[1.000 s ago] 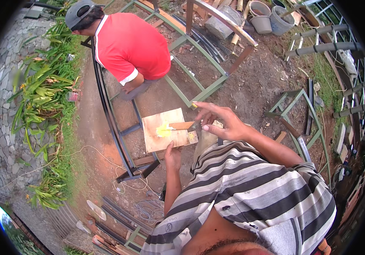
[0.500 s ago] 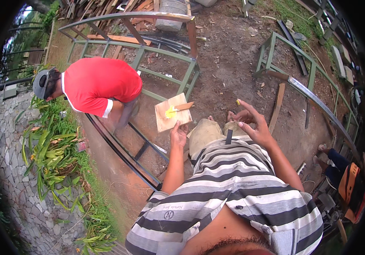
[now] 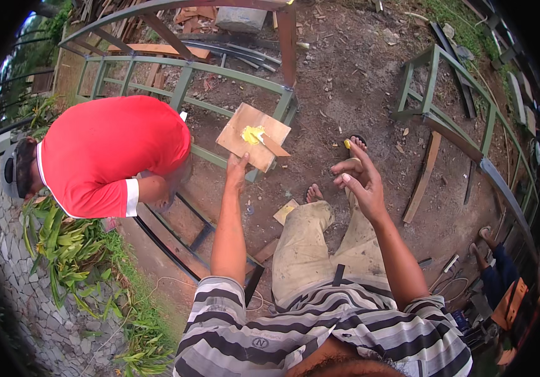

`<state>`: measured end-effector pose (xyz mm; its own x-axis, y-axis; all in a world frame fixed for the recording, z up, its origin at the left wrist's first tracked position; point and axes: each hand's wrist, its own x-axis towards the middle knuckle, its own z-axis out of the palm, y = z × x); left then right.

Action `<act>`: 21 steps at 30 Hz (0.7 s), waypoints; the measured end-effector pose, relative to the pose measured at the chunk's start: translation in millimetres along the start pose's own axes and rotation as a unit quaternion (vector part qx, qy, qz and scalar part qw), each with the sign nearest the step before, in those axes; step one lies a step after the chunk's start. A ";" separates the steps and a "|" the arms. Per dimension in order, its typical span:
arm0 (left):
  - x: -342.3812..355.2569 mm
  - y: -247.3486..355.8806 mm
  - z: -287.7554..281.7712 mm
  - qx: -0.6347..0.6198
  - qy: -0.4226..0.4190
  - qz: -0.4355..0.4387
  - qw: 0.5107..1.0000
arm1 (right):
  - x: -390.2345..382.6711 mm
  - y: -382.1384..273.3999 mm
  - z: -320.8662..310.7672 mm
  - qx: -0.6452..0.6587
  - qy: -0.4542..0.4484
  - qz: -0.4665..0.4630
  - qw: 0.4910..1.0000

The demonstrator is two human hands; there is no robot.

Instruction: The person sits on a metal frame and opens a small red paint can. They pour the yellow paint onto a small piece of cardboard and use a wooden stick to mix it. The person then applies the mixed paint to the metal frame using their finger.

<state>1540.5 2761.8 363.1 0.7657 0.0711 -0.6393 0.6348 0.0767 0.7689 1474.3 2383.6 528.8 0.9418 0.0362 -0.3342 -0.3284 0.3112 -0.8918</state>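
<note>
My left hand (image 3: 237, 171) grips the near edge of a square plywood board (image 3: 233, 133), held out in front of me. A dab of yellow paste (image 3: 252, 134) sits on the middle of the board. A flat brown strip (image 3: 276, 147), seemingly a spreader, lies with one end in the paste and the other past the board's right edge. To the right, my right hand (image 3: 364, 191) is raised in the air, fingers apart and partly bent. A bit of yellow paste (image 3: 347, 144) shows at its index fingertip. Nothing else is in that hand.
A person in a red shirt (image 3: 116, 151) bends at the left beside a dark metal frame (image 3: 166, 244). Green metal frames (image 3: 182, 88) stand ahead and at the right (image 3: 433, 81). A wooden plank (image 3: 424, 179) lies on the dirt. Another person's legs (image 3: 496, 276) show at lower right.
My left arm has stretched farther forward with the board. My right hand stays raised, its fingers slightly more bent. The view has shifted, and the person in red appears farther left and lower.
</note>
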 end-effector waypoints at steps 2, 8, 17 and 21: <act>56.0 5.7 -0.4 0.028 -0.021 0.020 0.999 | 47.6 36.9 -12.0 0.028 0.002 0.001 1.000; 158.9 15.4 -7.1 0.109 -0.104 0.061 0.987 | 170.7 141.2 -52.6 0.123 0.055 -0.072 0.988; 172.1 -9.9 28.7 0.019 -0.040 0.073 0.996 | 281.2 274.0 -54.5 0.334 0.048 -0.156 0.928; 158.7 -22.6 24.0 0.024 -0.038 0.062 0.997 | 305.2 304.8 -57.4 0.325 0.016 -0.203 0.923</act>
<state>1650.2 2747.5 244.6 0.8428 0.0010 -0.5382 0.5380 0.0240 0.8426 1657.5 2434.9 137.5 0.9718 -0.2339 -0.0301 0.1742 0.7980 -0.5769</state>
